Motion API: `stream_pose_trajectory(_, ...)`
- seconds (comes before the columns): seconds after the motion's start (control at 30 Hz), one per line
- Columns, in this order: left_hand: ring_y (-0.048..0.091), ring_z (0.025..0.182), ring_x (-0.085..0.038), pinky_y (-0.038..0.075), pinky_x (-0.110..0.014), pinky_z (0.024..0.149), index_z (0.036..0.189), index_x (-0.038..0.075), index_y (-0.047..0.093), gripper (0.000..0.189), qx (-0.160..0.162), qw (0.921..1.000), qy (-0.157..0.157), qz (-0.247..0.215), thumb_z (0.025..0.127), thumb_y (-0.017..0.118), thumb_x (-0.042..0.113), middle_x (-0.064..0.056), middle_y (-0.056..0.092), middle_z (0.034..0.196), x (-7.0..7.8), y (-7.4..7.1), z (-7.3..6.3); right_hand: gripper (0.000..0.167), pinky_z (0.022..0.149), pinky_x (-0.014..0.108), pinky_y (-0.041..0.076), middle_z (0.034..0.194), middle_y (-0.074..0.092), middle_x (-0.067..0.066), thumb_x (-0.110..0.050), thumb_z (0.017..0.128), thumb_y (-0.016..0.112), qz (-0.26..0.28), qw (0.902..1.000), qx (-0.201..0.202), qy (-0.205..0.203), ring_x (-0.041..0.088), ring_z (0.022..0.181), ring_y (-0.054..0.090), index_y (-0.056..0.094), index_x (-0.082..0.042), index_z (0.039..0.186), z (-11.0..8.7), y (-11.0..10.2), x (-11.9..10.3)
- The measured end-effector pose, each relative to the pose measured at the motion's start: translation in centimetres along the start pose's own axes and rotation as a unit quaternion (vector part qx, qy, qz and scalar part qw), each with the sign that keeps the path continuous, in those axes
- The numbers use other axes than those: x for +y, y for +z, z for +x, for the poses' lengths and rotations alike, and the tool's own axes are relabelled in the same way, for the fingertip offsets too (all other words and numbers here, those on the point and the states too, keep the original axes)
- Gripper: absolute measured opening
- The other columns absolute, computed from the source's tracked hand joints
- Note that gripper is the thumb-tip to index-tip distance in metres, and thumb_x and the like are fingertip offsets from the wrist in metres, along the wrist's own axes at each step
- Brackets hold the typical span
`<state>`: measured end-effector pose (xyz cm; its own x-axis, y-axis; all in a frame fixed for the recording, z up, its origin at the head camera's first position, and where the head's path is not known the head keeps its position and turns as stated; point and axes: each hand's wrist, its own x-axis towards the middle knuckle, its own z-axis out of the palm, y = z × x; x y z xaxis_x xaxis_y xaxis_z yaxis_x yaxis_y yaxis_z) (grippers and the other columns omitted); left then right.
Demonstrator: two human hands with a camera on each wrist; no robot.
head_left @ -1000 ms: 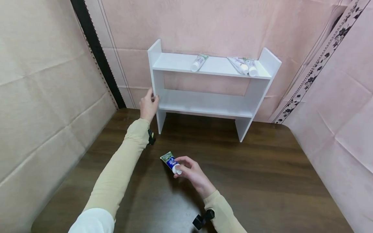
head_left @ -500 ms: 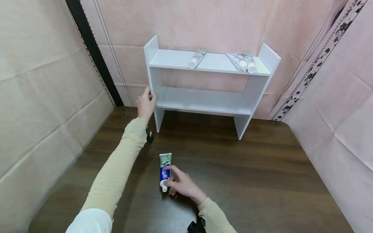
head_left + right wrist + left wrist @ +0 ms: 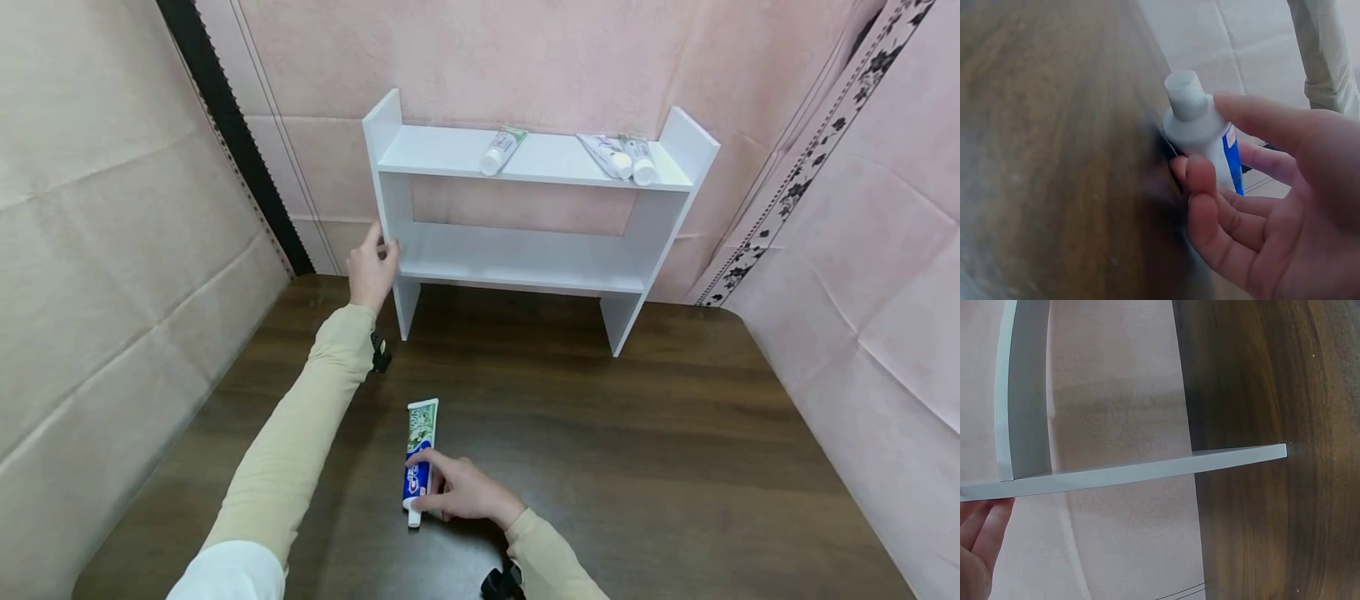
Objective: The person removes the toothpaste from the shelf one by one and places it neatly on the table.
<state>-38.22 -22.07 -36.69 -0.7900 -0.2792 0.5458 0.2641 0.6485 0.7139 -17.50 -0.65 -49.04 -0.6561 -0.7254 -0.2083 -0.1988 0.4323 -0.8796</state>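
A: Where's the tube [image 3: 416, 477]?
B: Head view, 7 o'clock, at the bench [image 3: 600, 467]; contact unclear. Right hand [image 3: 468, 492] pinches it, fingers against thumb near the cap [image 3: 414, 518], probably for the stiffer end. Cap points to 6.
A: Left?
B: Left hand [image 3: 370, 271], 10 o'clock, touches the white shelf's side panel [image 3: 1116, 477]; presumably steadying. Can't tell if fingers grip.

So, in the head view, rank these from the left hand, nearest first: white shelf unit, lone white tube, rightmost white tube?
1. White shelf unit: right beside the left hand.
2. Lone white tube: on top, left of centre.
3. Rightmost white tube: top right.
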Motion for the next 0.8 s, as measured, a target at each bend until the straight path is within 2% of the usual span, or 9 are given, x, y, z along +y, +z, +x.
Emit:
stream_pose_trajectory(0.17,0.068,0.107,-0.035,0.057,-0.048,0.086,0.139,0.017,0.050,0.041,-0.003,0.9999,0.008,0.006,0.098,0.052,0.018,-0.021,0.065,0.126,0.0,-0.2,0.0,0.045,0.044,0.027,0.047,0.058,0.061,0.001,-0.023,0.093,0.064,0.018,0.9997,-0.015,0.006,0.012,0.044,0.054,0.050,-0.024,0.136,-0.1,0.0,0.0)
stream_pose_trajectory(0.5,0.069,0.106,-0.034,0.058,-0.048,0.083,0.144,0.021,0.046,0.045,-0.010,0.9998,0.012,0.014,0.099,0.051,0.021,-0.022,0.065,0.123,-0.2,-0.2,-0.2,0.045,0.047,0.026,0.048,0.066,0.066,0.006,-0.022,0.095,0.061,0.028,0.9995,-0.009,0.012,0.013,0.049,0.058,0.049,-0.021,0.139,-0.3,-0.3,-0.5)
stream_pose_trajectory(0.67,0.068,0.107,-0.034,0.057,-0.048,0.083,0.143,0.020,0.047,0.044,-0.013,0.9998,0.011,0.010,0.099,0.051,0.021,-0.022,0.065,0.124,-0.1,-0.2,-0.2,0.050,0.054,0.028,0.051,0.076,0.070,0.012,-0.024,0.095,0.062,0.017,0.9996,0.011,0.021,0.019,0.057,0.064,0.044,-0.019,0.142,-0.4,-1.6,-1.4)
stream_pose_trajectory(0.8,0.069,0.107,-0.035,0.057,-0.048,0.084,0.144,0.021,0.046,0.045,-0.012,0.9998,0.008,0.011,0.099,0.051,0.020,-0.022,0.065,0.123,-0.1,-0.3,-0.2,0.057,0.063,0.027,0.051,0.086,0.071,0.011,-0.025,0.094,0.063,-0.015,0.9993,0.032,0.010,0.024,0.068,0.068,0.039,-0.019,0.145,-0.2,-3.3,-2.0)
